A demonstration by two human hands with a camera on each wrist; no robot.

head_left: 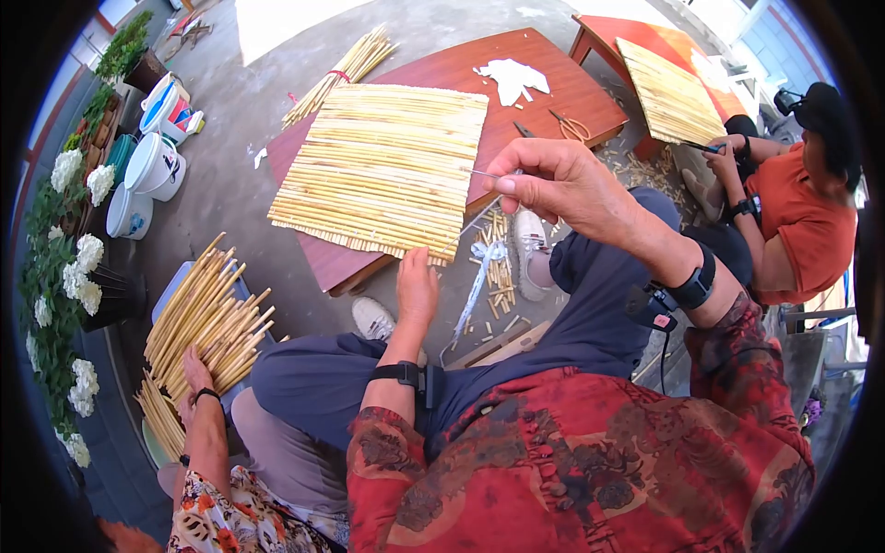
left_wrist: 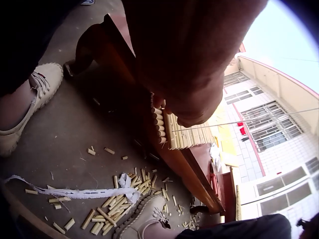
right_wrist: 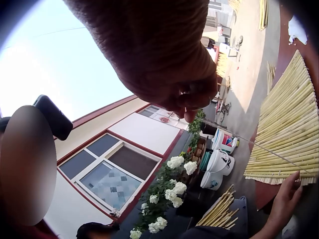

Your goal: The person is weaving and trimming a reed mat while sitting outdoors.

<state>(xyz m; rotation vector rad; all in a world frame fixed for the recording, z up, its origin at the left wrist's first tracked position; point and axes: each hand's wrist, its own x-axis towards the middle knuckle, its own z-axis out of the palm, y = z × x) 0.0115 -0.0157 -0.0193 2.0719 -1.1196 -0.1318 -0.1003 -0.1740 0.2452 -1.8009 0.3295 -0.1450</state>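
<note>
A mat of pale plant stalks (head_left: 383, 166), laid side by side, covers part of the low reddish-brown table (head_left: 336, 267). At its near edge my left hand (head_left: 418, 290) grips the stalks, fingertips at their cut ends. My right hand (head_left: 572, 184) is raised to the right of the mat, thumb and forefinger pinching a thin needle (head_left: 481, 173). In the right wrist view a thread (right_wrist: 271, 153) runs taut from that hand down to the mat near my left hand. The left wrist view shows the stalk ends (left_wrist: 159, 127) beneath the left hand.
Scissors (head_left: 570, 126) and white scraps (head_left: 514, 80) lie farther back on the table. A tied stalk bundle (head_left: 341, 72) is beyond the mat. Cut stalk pieces (left_wrist: 112, 211) litter the floor. One person (head_left: 793, 212) sits at right; another's hand (head_left: 196, 370) touches loose stalks (head_left: 198, 318) at left.
</note>
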